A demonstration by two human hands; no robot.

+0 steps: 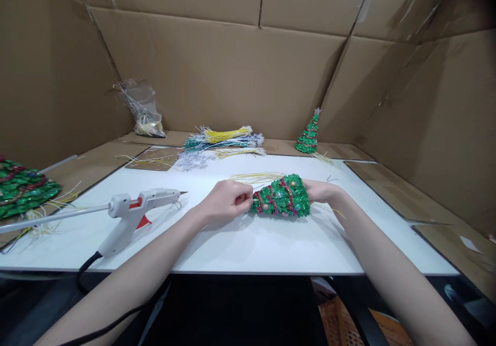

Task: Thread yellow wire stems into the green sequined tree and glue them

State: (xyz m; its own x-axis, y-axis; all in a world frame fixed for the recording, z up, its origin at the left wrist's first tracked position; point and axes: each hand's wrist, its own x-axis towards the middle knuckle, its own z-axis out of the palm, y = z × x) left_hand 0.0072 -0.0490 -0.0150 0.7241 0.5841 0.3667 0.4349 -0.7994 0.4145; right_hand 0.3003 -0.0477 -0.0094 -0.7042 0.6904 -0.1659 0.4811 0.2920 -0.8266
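Observation:
A small green Christmas tree with a red garland lies on its side above the white board, its narrow tip to the left. My left hand is closed at that tip, thumb and fingers pinched together. My right hand is at the wide base; its fingers are hidden behind and inside the tree, so their grip does not show fully. Thin yellow wires lie just behind the tree. A white hot glue gun with a red trigger rests to the left of my left hand.
Bundles of yellow, green and white wires lie at the back. A finished-looking tree with a star stands back right, another tree at far left. A clear bag leans on the cardboard wall. The glue gun's cord hangs over the front edge.

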